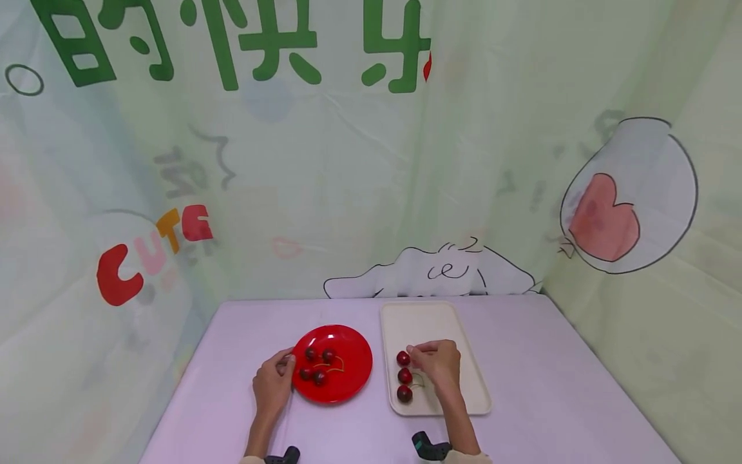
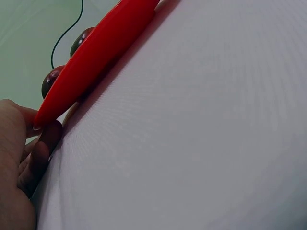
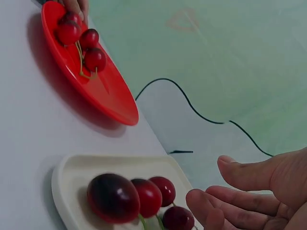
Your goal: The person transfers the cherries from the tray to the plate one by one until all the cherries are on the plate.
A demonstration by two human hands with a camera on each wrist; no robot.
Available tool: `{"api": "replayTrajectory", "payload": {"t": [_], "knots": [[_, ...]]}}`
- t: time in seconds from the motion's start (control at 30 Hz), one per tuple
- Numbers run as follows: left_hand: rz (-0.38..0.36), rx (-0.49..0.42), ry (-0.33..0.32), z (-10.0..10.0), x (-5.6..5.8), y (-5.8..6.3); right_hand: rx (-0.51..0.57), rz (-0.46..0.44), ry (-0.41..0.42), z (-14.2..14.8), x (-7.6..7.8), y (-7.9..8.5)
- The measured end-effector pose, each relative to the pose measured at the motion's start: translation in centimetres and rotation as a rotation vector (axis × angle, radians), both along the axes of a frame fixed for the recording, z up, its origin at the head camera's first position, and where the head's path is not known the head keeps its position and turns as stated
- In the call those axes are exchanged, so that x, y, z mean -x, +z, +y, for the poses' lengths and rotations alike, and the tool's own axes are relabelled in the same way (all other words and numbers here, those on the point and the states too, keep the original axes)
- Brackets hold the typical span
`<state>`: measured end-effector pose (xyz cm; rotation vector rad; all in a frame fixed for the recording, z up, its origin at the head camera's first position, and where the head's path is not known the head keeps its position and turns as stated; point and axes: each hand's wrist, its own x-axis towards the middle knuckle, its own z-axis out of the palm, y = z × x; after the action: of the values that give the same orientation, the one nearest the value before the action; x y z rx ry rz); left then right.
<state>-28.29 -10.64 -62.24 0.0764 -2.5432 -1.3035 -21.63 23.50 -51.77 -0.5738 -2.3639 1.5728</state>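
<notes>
My left hand pinches the left rim of a red plate, its thumb above the rim and fingers below, as the left wrist view shows. Several dark red cherries with stems lie on the plate. Over a cream tray is my right hand, beside the farthest of three cherries lined up along the tray's left side. In the right wrist view, that hand's thumb and fingers stand apart with nothing between them. Another cherry lies close to its fingertips there; the hand hides it in the head view.
Plate and tray stand side by side on a pale lilac table, a narrow gap between them. A printed curtain with green characters and drawings hangs behind and at both sides. Dark wrist devices show at the bottom of the head view.
</notes>
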Motion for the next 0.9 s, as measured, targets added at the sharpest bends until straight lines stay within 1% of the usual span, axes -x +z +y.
{"api": "replayTrajectory", "payload": {"t": [0.2, 0.33, 0.43, 0.57, 0.7, 0.9], "knots": [[0.002, -0.002, -0.002, -0.1, 0.0, 0.0, -0.027, -0.039, -0.009, 1.5, -0.7, -0.3], [0.002, 0.004, -0.004, 0.0, -0.2, 0.0, -0.068, -0.084, -0.026, 2.3, -0.9, -1.0], [-0.005, 0.006, -0.002, 0.0, -0.3, 0.0, -0.097, -0.103, -0.031, 2.8, -0.9, -1.9], [-0.019, -0.006, -0.009, 0.0, -0.3, 0.0, -0.104, -0.105, -0.022, 3.2, -1.0, -2.8], [-0.019, -0.005, -0.009, 0.1, -0.2, 0.1, -0.101, -0.106, -0.01, 3.3, -1.2, -3.3], [-0.017, -0.001, -0.007, 0.0, -0.3, 0.2, -0.11, -0.077, -0.022, 3.3, -1.1, -4.5]]}}
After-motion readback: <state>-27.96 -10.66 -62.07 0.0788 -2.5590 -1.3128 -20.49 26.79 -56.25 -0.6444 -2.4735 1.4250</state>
